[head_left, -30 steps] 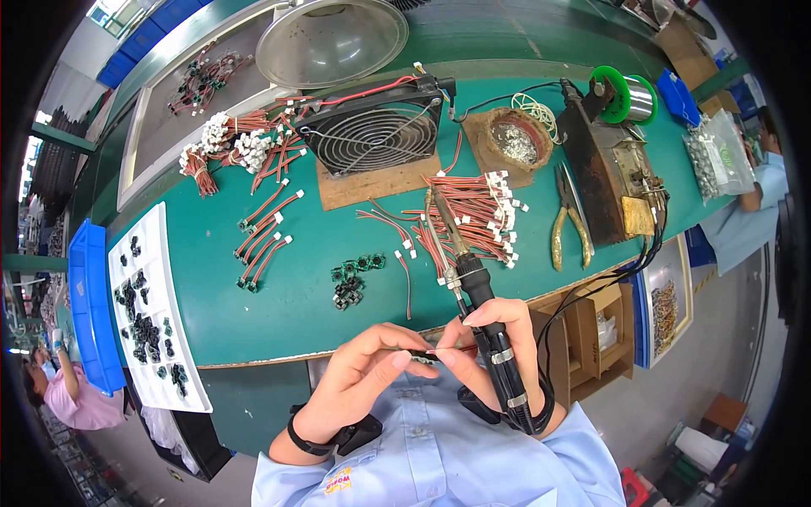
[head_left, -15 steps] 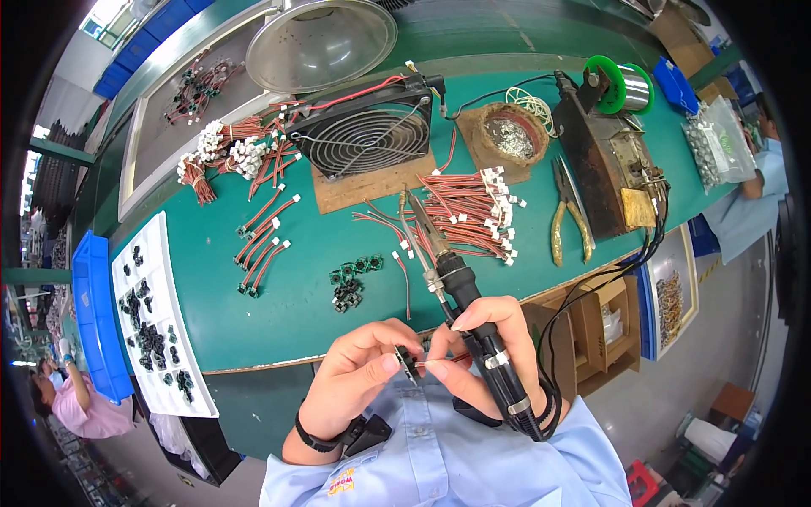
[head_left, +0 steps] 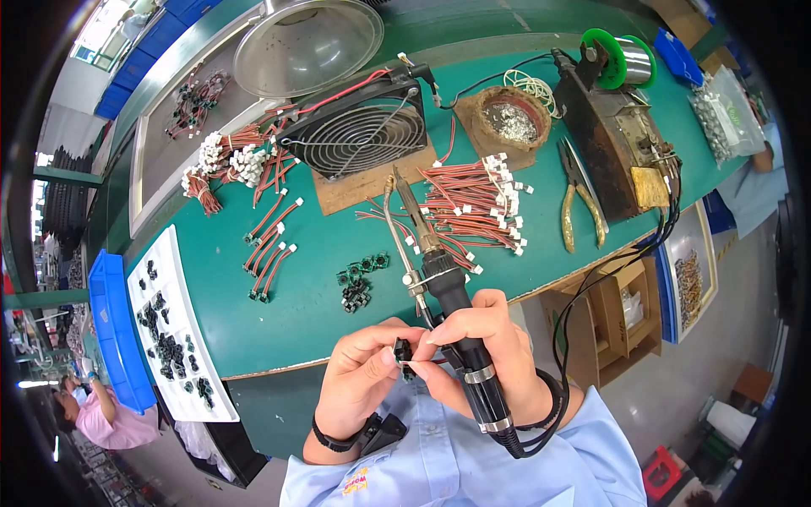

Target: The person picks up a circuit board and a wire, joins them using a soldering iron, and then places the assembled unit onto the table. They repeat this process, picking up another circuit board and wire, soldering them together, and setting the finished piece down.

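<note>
My left hand (head_left: 351, 380) pinches a small circuit board with a black part (head_left: 402, 348) between thumb and fingertips, just off the table's front edge. My right hand (head_left: 498, 359) is closed round a black soldering iron (head_left: 448, 287) with a metal solder-feed tube along it; the tip points away from me over the table. The right thumb and fingertip meet beside the board, and a bit of red wire shows there, partly hidden. Beyond my hands lies a cluster of small green-and-black boards (head_left: 356, 294). Farther right is a heap of red-and-black wires with white connectors (head_left: 473, 207).
A black fan (head_left: 359, 139) stands at the back, beside a round pot of solder scraps (head_left: 511, 118). Pliers (head_left: 581, 198), a metal soldering unit (head_left: 612, 135) and a green solder spool (head_left: 621, 61) are right. A white tray (head_left: 215, 397) of boards lies left. Cables hang from the unit.
The board in my left fingers has turned, showing more of its black part. The iron has tilted, its tip swinging slightly left and away. The whole view has shifted a little.
</note>
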The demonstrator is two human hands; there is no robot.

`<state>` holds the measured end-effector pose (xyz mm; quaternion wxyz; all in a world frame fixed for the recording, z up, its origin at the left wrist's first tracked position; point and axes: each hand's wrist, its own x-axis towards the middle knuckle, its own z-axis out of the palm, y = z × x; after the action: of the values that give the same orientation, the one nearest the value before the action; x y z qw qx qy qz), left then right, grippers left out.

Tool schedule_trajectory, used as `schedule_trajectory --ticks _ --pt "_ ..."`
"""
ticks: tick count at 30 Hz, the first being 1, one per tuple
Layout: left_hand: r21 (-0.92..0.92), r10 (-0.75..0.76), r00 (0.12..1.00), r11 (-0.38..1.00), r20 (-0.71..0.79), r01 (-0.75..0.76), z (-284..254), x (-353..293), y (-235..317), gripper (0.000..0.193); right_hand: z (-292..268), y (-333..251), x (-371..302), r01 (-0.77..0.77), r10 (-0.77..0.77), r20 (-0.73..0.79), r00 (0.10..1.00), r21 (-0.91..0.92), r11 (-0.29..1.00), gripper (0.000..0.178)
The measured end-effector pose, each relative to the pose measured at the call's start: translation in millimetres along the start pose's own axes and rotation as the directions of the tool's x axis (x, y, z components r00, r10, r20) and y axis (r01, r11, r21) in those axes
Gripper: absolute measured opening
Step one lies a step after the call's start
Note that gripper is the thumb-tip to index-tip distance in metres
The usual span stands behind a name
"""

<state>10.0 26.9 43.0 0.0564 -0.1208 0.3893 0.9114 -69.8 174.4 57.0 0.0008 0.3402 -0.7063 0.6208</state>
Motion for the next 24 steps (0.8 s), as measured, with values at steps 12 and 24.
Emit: schedule_trajectory --ticks 12,24 --pt "0.053 0.014 1.000 0.999 -0.006 -0.014 -1.2 0.4 -1.1 0.030 -2.1 3.4 -0.5 0.004 -0.004 0.008 1.000 0.020 1.000 0.045" --pt "0.180 0.106 0.994 0.978 0.012 -0.106 0.3 3.3 -1.5 0.029 -6.2 5.0 0.9 -0.040 0.037 0.046 0.998 0.065 0.997 0.045"
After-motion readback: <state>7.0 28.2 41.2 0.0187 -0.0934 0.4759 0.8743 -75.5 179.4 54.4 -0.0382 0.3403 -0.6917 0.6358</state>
